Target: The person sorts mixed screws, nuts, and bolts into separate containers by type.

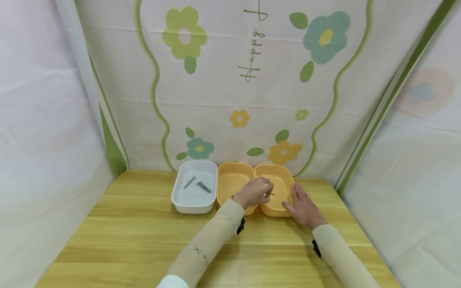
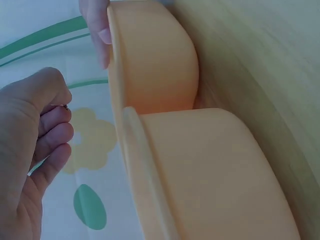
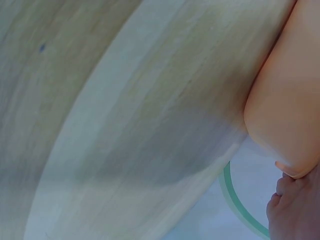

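Note:
My left hand [image 1: 254,192] hovers over the boundary between the middle orange tray [image 1: 230,180] and the right orange tray [image 1: 281,182]. Its thumb and curled fingers pinch a small brownish screw [image 1: 270,194], whose end sticks out to the right; the rest is hidden by the fingers. In the left wrist view only a dark tip shows at the fingertips. My right hand [image 1: 306,208] rests against the right tray's outer side, fingers extended along the rim and thumb at the front corner.
Left of the orange trays stands a white tray [image 1: 185,176] holding several silver screws [image 1: 204,187]. The three trays sit side by side on a wooden table [image 1: 144,240], against a flower-printed cloth [image 1: 216,88] at the back. Cloth walls rise at both sides.

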The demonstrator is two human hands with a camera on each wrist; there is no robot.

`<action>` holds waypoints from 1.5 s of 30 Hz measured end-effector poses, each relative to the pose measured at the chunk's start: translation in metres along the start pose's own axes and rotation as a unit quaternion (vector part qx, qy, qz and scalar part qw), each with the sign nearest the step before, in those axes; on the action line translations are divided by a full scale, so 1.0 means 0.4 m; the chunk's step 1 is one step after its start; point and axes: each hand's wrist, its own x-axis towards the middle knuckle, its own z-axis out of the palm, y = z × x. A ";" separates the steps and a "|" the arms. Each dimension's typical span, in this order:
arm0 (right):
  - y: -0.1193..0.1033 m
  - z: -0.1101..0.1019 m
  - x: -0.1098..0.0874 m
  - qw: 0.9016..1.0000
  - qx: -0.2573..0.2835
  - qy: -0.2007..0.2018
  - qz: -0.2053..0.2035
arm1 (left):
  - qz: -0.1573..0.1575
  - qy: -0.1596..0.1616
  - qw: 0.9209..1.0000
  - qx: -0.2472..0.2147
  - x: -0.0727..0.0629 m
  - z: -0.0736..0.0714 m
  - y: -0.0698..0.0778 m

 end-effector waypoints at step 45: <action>0.003 0.002 0.002 1.000 0.001 -0.006 0.005 | 0.056 -0.096 0.994 -0.021 -0.358 -0.160 -0.020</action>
